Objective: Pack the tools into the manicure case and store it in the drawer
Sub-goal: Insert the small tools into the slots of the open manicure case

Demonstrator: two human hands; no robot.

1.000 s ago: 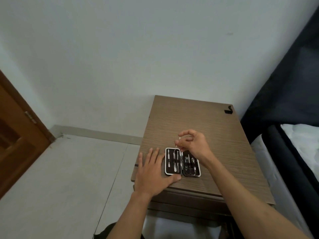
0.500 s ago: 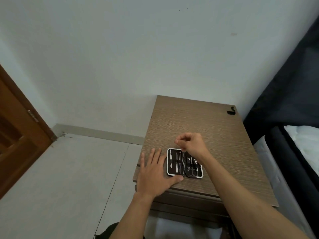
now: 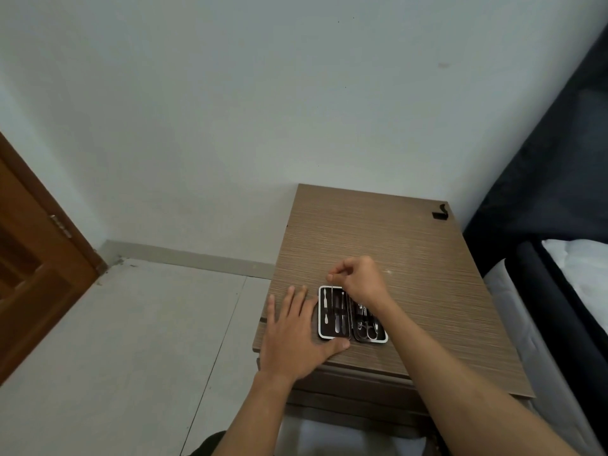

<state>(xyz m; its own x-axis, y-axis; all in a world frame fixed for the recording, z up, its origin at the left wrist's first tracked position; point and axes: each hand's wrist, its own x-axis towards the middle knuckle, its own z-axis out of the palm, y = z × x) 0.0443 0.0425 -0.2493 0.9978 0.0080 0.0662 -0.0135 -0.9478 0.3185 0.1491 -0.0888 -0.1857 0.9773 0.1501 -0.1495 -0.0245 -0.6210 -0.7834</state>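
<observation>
1. On the near left part of the wood-grain nightstand top [image 3: 411,245] lies the manicure case [image 3: 352,314], opened flat, two black halves side by side, white-edged.
2. Left half of the case: several slim metal tools upright in their slots. Right half: small scissors and clippers, details blurred.
3. Left hand [image 3: 294,330]: flat, fingers spread on the wood just left of the case, thumb against the case's near edge.
4. Right hand [image 3: 360,279]: over the case's far edge, fingers curled, pinching a thin metal tool [image 3: 333,284] whose lower end points into the left half.
5. Small black clip [image 3: 440,213] at the far right corner.
6. Bed [image 3: 566,291] to the right, wooden door [image 3: 29,258] to the left.
</observation>
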